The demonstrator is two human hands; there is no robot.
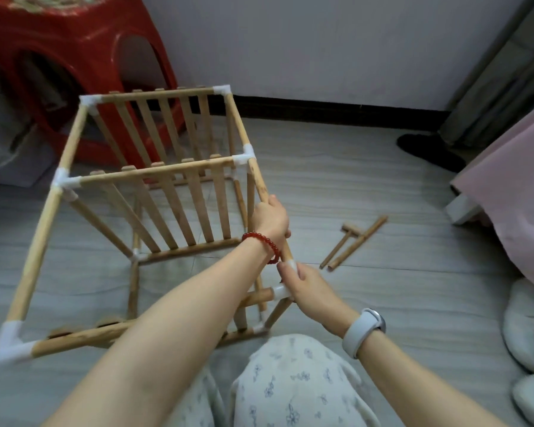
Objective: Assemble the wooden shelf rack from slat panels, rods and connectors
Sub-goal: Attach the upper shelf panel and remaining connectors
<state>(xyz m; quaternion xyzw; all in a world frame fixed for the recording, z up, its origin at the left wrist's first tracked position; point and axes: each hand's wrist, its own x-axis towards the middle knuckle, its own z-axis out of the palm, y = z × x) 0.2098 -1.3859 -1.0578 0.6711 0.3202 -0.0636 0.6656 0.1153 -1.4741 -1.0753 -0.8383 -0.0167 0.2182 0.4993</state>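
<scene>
Nearest: patterned trousers (293,383) over the knees at the bottom edge, both forearms reaching out over them. Grey watch (364,331) on the right wrist, red bead bracelet (264,241) on the left.

Right hand (305,285) curled round a white corner connector (280,291) at the near right corner of the rack (154,186). Thumb and fingertips pinch the connector's upper socket, where the lower end of a rod (259,183) meets it. How deep the rod sits in the socket is hidden by the fingers.

Left hand (270,220), just above and beyond the right, wrapped round that same rod partway along; the rod slants up and away to a white connector (242,157) at the end of the middle slat panel (179,204).

Rack rests on the grey floor (383,186), directly ahead of the knees. Three slat panels: near one (84,335) mostly hidden under the left forearm and blurred, middle one plain, far one (167,124) beyond. White connector (10,343) at the near left corner is blurred.

Right of the hands, well apart from the rack: two loose rods (356,243) and a small wooden mallet-like piece (353,230) on the floor; cannot tell exactly what it is.

Farther: red plastic stool (74,57) behind the rack, cut off at top left. Pink cloth (512,192) and pale slippers (527,334) at the right edge, partly out of frame. A dark shape (429,151) by the baseboard, unclear.
</scene>
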